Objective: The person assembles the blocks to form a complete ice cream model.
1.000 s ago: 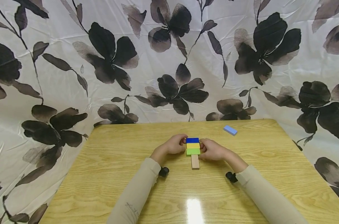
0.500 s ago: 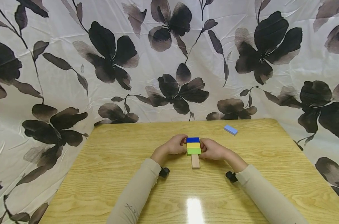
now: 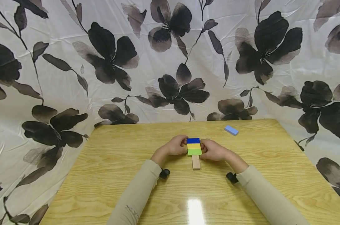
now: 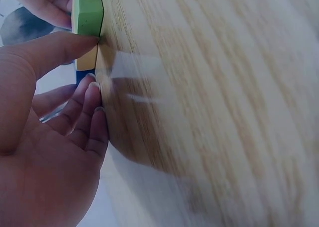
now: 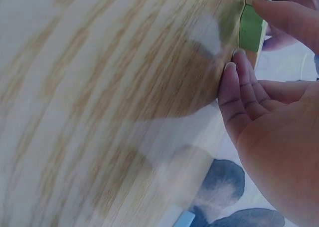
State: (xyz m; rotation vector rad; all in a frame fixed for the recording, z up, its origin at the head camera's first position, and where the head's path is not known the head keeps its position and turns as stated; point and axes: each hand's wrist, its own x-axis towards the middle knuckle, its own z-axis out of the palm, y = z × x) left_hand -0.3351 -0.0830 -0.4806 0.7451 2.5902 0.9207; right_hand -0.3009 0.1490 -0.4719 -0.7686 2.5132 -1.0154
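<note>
While the left hand (image 3: 176, 145) and right hand (image 3: 214, 150), thumbs spread from fingers, touch them from either side, the blue block (image 3: 193, 141), yellow block (image 3: 193, 146) and green block (image 3: 194, 152) lie side by side on the table (image 3: 82, 175); the wood block (image 3: 196, 162) meets green's near edge; the pale block (image 3: 231, 130) lies well apart, beyond the right hand.

At lower centre of the head view, on the table (image 3: 116, 150), three crosswise blocks (image 3: 193, 146) lie between left hand (image 3: 175, 145) and right hand (image 3: 214, 150); a lengthwise block (image 3: 196, 162) adjoins them below, a lone block (image 3: 231, 130) at their upper right.
</note>
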